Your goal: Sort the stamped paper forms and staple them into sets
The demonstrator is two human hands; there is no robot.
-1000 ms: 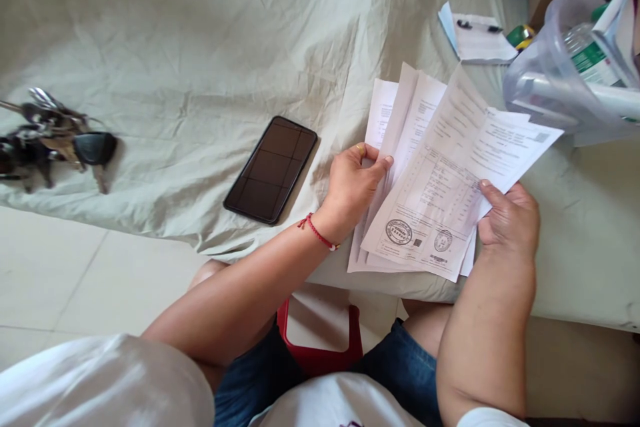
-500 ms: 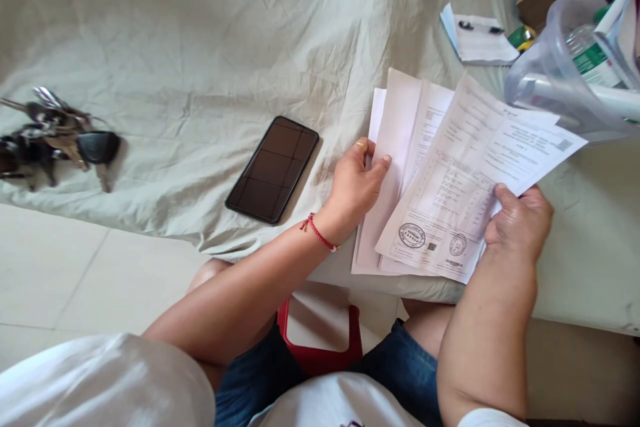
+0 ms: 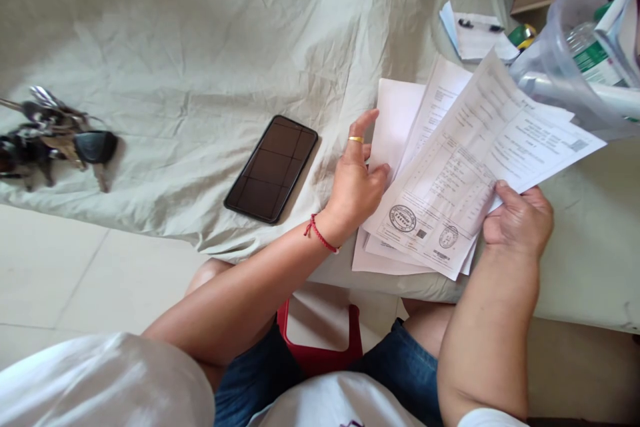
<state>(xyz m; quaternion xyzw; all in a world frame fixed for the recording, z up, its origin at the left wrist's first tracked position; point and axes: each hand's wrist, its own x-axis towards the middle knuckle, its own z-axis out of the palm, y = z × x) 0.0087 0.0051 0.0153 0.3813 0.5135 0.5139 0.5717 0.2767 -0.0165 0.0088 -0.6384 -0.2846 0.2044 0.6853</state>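
A big wrinkly pale sheet (image 3: pixel 200 47) covers the bed; a person sits in front of it on a red stool (image 3: pixel 320 340); above the near edge of the sheet both hands hold a fan of printed papers (image 3: pixel 450 167), spread out but not yet sorted into one neat pile, so the looking-through seems to be about halfway; no paper has been put down apart from the bunch; the right hand (image 3: pixel 520 220) pinches the top stamped sheet, thumb on top and fingers curled under; the left hand (image 3: pixel 356 180) rests on the side of the papers with the thumb pressed on them and the first finger lifted up straight, so it is partly loose; compared with half a second ago the top sheet has swung up and to the right, and the left finger has come up off the page; a dark phone (image 3: pixel 271 168) lies flat on the sheet just left of the left hand; a bunch of keys (image 3: pixel 55 137) lies far off to the left; a clear plastic jug (image 3: pixel 565 60) sits by the papers' top corner
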